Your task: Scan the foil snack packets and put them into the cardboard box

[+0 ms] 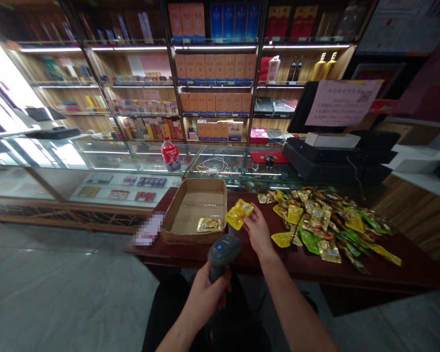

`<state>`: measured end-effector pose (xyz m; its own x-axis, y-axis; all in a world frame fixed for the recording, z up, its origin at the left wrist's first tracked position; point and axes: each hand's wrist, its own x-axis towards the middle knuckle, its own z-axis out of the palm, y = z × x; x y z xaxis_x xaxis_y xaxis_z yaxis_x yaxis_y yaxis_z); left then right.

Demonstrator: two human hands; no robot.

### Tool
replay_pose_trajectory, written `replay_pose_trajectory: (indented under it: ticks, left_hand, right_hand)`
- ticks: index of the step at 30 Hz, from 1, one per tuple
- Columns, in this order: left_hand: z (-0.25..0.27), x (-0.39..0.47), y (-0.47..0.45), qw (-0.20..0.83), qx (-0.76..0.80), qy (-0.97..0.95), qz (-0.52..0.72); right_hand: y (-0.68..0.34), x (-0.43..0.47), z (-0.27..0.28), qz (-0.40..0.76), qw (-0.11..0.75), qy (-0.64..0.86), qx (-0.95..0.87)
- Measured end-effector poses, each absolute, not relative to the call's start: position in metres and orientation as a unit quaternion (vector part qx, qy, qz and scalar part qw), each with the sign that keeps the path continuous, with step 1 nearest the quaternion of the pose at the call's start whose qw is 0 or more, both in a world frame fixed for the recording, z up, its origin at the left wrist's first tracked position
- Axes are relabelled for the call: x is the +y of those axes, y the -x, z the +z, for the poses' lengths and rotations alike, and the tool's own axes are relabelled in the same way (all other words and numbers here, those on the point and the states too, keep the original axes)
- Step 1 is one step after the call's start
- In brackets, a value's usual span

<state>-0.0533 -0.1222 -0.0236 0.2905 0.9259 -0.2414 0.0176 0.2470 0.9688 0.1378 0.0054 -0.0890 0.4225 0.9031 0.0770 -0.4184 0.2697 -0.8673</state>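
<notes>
My left hand (204, 291) is wrapped round the handle of a dark barcode scanner (224, 248), whose head shows a small blue light. Between the fingers of my right hand (257, 229) is a yellow snack packet (238, 213), held up by the right wall of a shallow cardboard box (170, 238). Inside that box, near its front right corner, lies a gold packet (209, 225). To the right of my right hand spreads a loose heap of gold, yellow and green packets (317, 220).
Everything stands on a dark red table (249, 256). A blurred paper (149, 230) lies left of the box. Behind are a glass counter (132, 161) with a red bottle (170, 155), a mouse (269, 159) and a monitor (302, 110). Stocked shelves (214, 83) line the wall.
</notes>
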Motion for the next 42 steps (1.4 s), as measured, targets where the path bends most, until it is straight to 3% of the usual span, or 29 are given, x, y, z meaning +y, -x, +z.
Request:
replay_pose_trajectory:
  ticks: [4,8,10,14,16,19,23,27,31,37,40,42]
  left_hand:
    - [-0.019,-0.124,0.053,0.623,0.476,-0.500,0.368]
    - [-0.017,-0.126,0.056,0.617,0.477,-0.501,0.376]
    - [-0.017,-0.126,0.058,0.615,0.479,-0.500,0.377]
    - [-0.018,-0.124,0.060,0.620,0.476,-0.498,0.377]
    - [-0.020,-0.123,0.059,0.624,0.474,-0.495,0.376]
    - [-0.024,-0.122,0.056,0.626,0.471,-0.497,0.373]
    - [-0.027,-0.125,0.053,0.625,0.471,-0.503,0.366]
    - [-0.025,-0.127,0.053,0.618,0.479,-0.502,0.368]
    - [-0.022,-0.127,0.056,0.613,0.485,-0.502,0.370]
    - [-0.024,-0.126,0.056,0.619,0.484,-0.499,0.366]
    - [-0.027,-0.127,0.053,0.624,0.482,-0.499,0.359]
    - [-0.028,-0.128,0.051,0.627,0.482,-0.500,0.353]
  right_hand:
    - [-0.110,0.041,-0.063,0.474,0.703,0.391,-0.358]
    - [-0.139,0.032,-0.071,0.327,0.644,0.515,-0.461]
    - [-0.172,0.010,-0.079,0.218,0.552,0.606,-0.530]
    - [-0.239,-0.039,-0.093,0.040,0.249,0.780,-0.572]
    - [-0.259,-0.055,-0.101,0.013,0.130,0.814,-0.566]
    - [-0.270,-0.065,-0.110,0.008,0.044,0.811,-0.583]
    - [-0.254,-0.060,-0.116,0.028,0.061,0.753,-0.655]
    - [-0.225,-0.057,-0.124,0.078,0.138,0.664,-0.731]
    - [-0.208,-0.069,-0.133,-0.060,0.229,0.725,-0.647]
    - [-0.203,-0.089,-0.138,-0.183,0.179,0.848,-0.464]
    - [-0.201,-0.090,-0.139,-0.164,0.178,0.836,-0.492]
    - [-0.199,-0.087,-0.141,-0.100,0.225,0.809,-0.533]
